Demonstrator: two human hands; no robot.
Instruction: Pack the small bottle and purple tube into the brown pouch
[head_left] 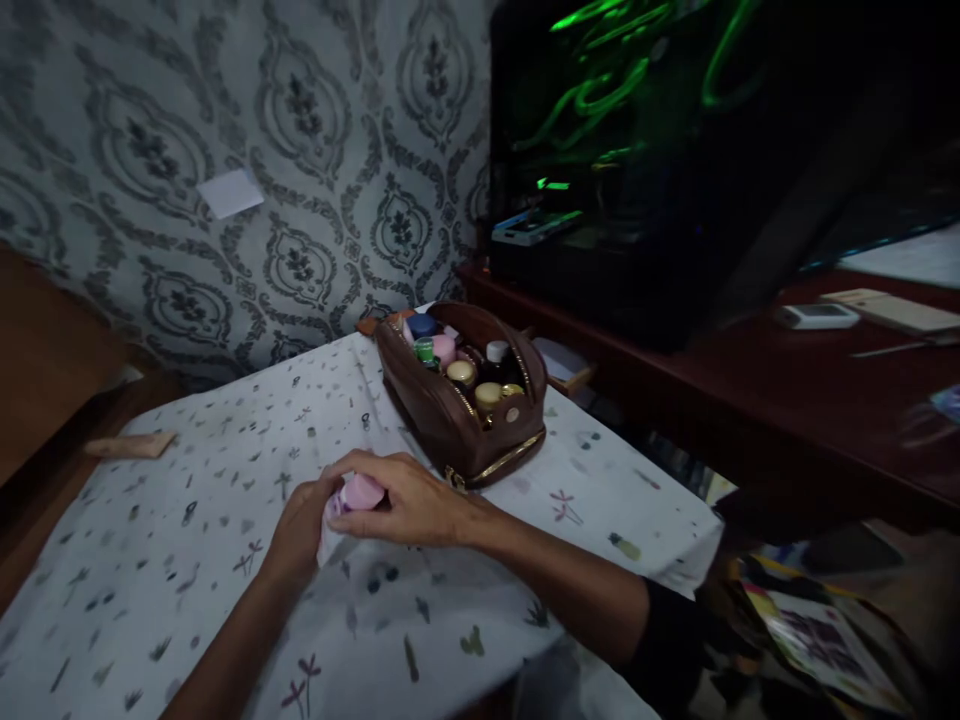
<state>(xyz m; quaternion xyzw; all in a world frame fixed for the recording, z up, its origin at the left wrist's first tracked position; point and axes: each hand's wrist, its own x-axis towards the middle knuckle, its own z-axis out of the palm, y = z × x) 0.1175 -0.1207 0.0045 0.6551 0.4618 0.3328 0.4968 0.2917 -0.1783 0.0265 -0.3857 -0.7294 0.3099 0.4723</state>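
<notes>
container in hands, bag behind on table, desk right, wall at back

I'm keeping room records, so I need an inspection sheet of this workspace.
Surface: table with a white printed cloth.
Job's things: pink-capped container, held; open brown bag of lidded containers.
Clutter: pale flat piece at the table's left edge; white device on the dark red desk.
Hands: left hand and right hand both hold the pink-capped container, right fingers around its cap.
Cables: green glowing strands, upper right; cannot tell whether cables.
Surroundings: patterned wallpaper with a white card on it.
</notes>
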